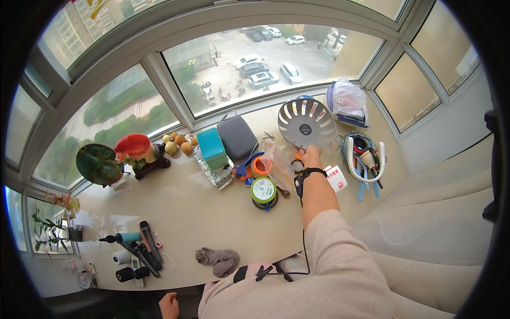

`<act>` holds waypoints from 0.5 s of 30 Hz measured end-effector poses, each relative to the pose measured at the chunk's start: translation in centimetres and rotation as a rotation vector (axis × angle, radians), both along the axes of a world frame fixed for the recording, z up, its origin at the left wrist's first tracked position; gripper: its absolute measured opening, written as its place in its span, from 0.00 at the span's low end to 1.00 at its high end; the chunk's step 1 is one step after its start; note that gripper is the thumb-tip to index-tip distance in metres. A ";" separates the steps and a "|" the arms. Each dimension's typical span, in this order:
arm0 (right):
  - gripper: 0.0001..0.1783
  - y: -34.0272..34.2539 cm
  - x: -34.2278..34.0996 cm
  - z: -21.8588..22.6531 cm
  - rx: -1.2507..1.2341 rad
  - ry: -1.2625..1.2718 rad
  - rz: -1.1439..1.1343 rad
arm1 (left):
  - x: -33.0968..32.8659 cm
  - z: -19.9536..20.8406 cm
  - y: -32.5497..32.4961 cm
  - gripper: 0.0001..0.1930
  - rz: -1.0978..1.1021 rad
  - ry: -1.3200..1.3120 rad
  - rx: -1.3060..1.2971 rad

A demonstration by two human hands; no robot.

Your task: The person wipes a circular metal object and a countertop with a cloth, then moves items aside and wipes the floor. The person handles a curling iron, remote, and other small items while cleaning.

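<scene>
With our right hand (311, 157), we had a narrow grip on the near edge of the grey disc (314, 139) by the window (276, 98), maybe because that edge was closest, but couldn't tell our left hand's (169, 305) grip.

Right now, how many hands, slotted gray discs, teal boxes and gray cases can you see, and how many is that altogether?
Left hand and right hand: 2
Slotted gray disc: 1
Teal box: 1
Gray case: 1
Total: 5

Red print (332, 173) on white card (336, 179)
</scene>
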State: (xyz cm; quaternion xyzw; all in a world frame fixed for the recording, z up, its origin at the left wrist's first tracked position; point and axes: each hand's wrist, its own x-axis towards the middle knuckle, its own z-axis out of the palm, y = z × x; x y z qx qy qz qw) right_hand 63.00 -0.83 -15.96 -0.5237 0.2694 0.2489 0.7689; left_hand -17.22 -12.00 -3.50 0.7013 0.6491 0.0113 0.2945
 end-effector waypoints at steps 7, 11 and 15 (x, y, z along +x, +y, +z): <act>0.30 2.6 -0.2 -1.6 -0.096 0.016 0.033 | 1.9 -0.2 0.4 0.09 0.057 -0.067 -0.052; 0.29 3.0 0.1 -2.4 0.006 0.088 0.090 | 3.3 -0.5 1.4 0.10 0.040 -0.085 -0.155; 0.26 2.6 -0.1 -2.1 -0.062 0.137 0.195 | 4.7 -0.6 2.7 0.11 0.002 -0.087 -0.185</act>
